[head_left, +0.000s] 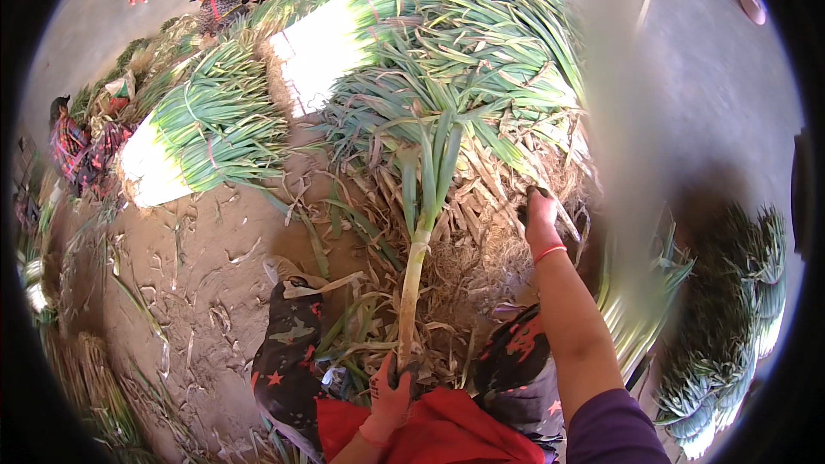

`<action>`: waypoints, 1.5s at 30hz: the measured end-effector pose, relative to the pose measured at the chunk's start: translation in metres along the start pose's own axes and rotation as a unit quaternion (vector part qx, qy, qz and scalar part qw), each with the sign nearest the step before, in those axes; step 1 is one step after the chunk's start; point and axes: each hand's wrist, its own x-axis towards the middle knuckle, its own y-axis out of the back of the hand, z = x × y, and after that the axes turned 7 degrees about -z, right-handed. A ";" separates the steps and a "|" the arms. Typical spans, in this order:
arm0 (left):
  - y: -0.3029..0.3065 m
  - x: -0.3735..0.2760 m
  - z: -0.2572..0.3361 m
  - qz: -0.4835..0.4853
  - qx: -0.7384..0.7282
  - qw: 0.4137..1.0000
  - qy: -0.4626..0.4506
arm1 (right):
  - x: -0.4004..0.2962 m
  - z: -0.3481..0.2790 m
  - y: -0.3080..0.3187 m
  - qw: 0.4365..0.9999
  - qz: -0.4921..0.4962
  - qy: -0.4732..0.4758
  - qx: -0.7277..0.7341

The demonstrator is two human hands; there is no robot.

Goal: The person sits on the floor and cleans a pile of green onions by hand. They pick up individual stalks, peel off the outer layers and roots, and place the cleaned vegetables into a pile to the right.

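My left hand (392, 393), low in the middle and dark at the fingertips, is closed around the root end of one long green onion (414, 270). That stalk stands out away from me, its green leaves spreading towards the heap. My right hand (541, 209), with a red band at the wrist, reaches to the near right side of a heap of untrimmed green onions (477, 71). Its fingertips are dark and partly hidden among dry stalks and roots (496, 251); whether they grip a stalk I cannot tell.
Tied bundles of green onions (193, 129) lie beyond on the left, with a larger one (335, 38) at the top. More bundles (728, 335) line the right side. Loose green onions (635, 309) lie by my right knee. Several people (219, 9) sit at the far left. Leaf scraps litter the ground (193, 270).
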 end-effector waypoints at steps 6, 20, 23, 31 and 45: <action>0.002 -0.001 -0.011 0.001 0.086 0.995 -0.039 | -0.090 -0.042 -0.035 0.931 -0.356 -0.083 -0.012; 0.009 0.046 -0.040 -0.076 0.211 0.970 -0.097 | -0.120 -0.061 -0.069 0.815 -0.412 -0.092 0.398; 0.006 0.073 0.007 -0.006 0.073 0.997 0.006 | -0.121 -0.062 -0.065 0.786 -0.425 -0.117 0.433; -0.045 0.167 0.083 0.020 -0.071 0.987 -0.140 | -0.142 -0.069 -0.070 0.751 -0.467 -0.127 0.450; -0.033 0.123 0.051 0.039 0.271 0.899 -0.341 | -0.114 -0.041 -0.060 0.804 -0.360 -0.144 0.451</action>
